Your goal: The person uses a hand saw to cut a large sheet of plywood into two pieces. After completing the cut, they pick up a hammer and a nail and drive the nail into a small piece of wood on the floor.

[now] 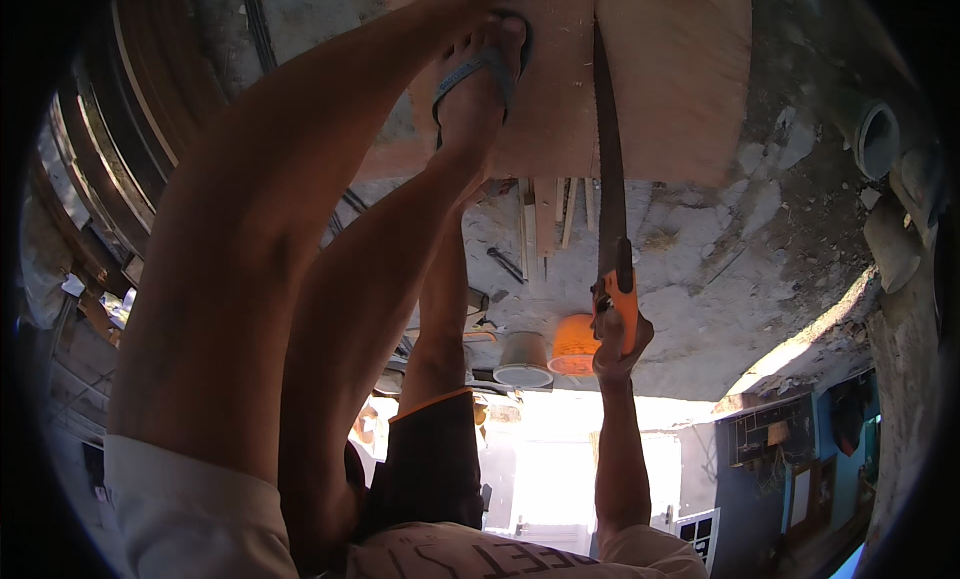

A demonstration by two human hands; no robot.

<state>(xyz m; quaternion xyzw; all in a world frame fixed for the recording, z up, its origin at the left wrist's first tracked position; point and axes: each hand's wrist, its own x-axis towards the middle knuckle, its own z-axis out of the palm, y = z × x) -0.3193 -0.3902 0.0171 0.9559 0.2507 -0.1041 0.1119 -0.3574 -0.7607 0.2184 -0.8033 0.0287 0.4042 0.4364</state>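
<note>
We find the right hand (617,341), lower centre-right of the frame, clamped around the orange handle of a handsaw (610,189). Its dark blade runs nearly straight up the frame from the grip, its far end sitting in a cut through the plywood board (680,69) at upper centre. The left arm reaches to the upper centre; the left hand is cut off at the frame's edge, so we cannot tell its grip. A foot in a blue flip-flop (480,79) rests on the board left of the blade. Beneath lies rough concrete floor (760,249), with two buckets (548,357) just beside the handle.
</note>
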